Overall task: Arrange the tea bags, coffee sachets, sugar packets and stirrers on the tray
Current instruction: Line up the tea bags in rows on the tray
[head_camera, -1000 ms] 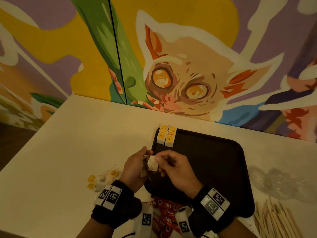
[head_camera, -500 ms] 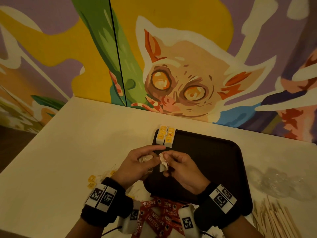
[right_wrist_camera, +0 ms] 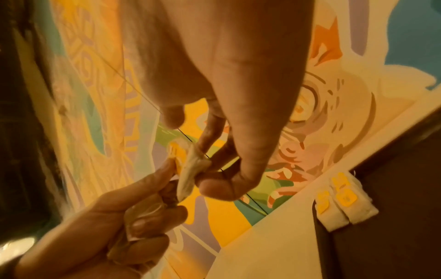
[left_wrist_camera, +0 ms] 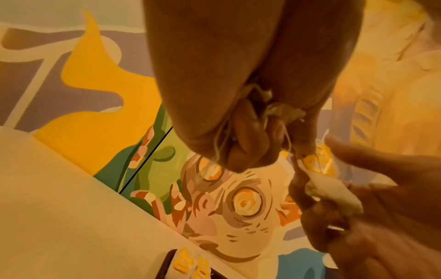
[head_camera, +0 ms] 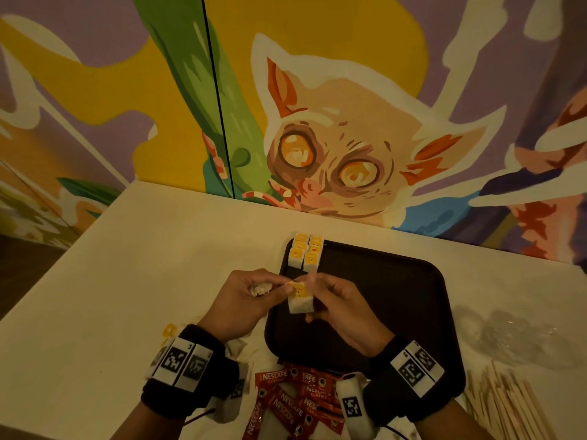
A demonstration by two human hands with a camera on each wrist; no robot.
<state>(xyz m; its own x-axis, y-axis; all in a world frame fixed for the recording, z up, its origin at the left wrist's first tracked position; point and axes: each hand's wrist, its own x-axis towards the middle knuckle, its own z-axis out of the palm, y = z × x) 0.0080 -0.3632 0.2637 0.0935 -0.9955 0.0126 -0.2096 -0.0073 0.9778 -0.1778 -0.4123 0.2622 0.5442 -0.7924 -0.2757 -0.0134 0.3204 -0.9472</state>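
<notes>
A black tray lies on the white table, with several yellow-tagged tea bags lined up in its far left corner. Above the tray's left edge both hands hold one white tea bag. My right hand pinches the bag's body. My left hand pinches its yellow tag with thumb and forefinger. In its palm the left hand also keeps crumpled tea bags with loose strings. The row of bags on the tray shows in the right wrist view.
Red Nescafe coffee sachets lie in a heap at the tray's near edge, between my wrists. Wooden stirrers lie at the near right, and crumpled clear plastic sits beyond them. More loose tea bags lie under my left wrist. A painted wall stands behind the table.
Both hands moved slightly farther over the tray's left edge. The right hand drew one tea bag out of the left hand's bundle, and its yellow tag now faces up.
</notes>
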